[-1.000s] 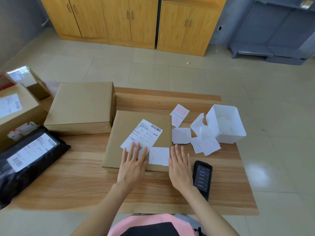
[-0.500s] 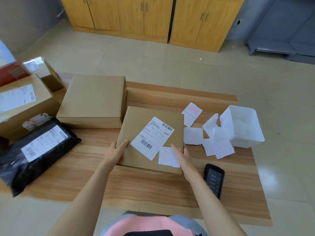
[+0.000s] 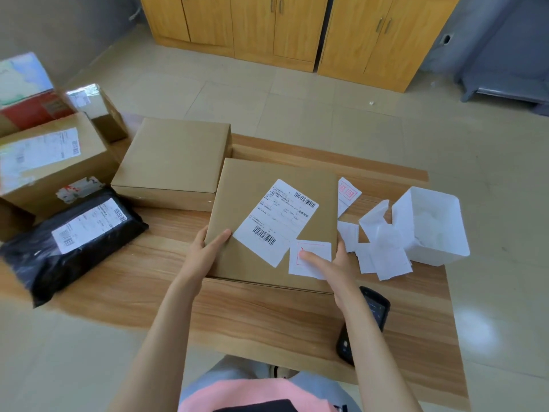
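Fingers (image 3: 200, 235) of the left hand (image 3: 205, 257) are wrapped round the near left edge of a flat brown cardboard box (image 3: 267, 179), the thumb pressed on its top; the right hand (image 3: 337, 266) is clamped on the near right edge in the same way, its thumb laid over a small white sticker with red print (image 3: 319, 248). Both hands are thus closed on the box, neither nearer than the other. The box is held straight ahead of the fingers on the pale wooden table (image 3: 267, 319), its longer sides seemingly running away from the person, a large white shipping label (image 3: 276, 221) stuck askew on top. Whether its near end is raised cannot be told. A bigger plain cardboard box (image 3: 175, 156) is met just beside the far left corner, so a lift is judged safer than a slide leftward. White paper slips (image 3: 383, 257), a white plastic tray (image 3: 430, 224) and a black handheld scanner (image 3: 375, 307) are seen to the right.
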`<act>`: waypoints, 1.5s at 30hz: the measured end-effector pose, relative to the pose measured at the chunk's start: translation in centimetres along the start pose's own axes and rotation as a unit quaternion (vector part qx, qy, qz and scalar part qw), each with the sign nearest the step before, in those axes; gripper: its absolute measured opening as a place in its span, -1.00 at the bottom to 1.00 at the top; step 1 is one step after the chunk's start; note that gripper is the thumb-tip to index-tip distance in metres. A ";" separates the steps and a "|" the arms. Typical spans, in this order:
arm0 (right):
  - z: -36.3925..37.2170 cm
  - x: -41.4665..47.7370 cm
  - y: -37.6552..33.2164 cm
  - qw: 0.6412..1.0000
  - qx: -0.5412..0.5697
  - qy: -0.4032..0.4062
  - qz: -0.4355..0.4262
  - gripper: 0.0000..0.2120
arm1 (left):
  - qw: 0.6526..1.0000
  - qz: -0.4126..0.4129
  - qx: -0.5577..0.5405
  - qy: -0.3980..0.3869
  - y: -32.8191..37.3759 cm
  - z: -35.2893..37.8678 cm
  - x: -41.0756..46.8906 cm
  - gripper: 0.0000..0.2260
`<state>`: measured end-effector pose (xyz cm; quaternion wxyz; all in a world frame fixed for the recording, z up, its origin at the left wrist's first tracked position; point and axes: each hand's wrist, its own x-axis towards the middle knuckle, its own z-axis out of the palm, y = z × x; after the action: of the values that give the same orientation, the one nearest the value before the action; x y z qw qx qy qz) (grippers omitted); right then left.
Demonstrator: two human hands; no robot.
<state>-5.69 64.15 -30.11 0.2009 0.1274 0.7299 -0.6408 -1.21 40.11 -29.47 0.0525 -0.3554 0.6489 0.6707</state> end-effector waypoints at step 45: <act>40.9 -29.2 -0.5 0.801 -0.166 -0.554 -0.155 -0.41 | 0.799 0.047 -0.275 0.533 -16.8 -37.5 -35.5 -0.61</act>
<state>25.28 25.80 -20.36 0.4869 -0.4000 0.5995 -0.4935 49.39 22.49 -20.60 -0.4331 -0.6256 0.3783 0.5272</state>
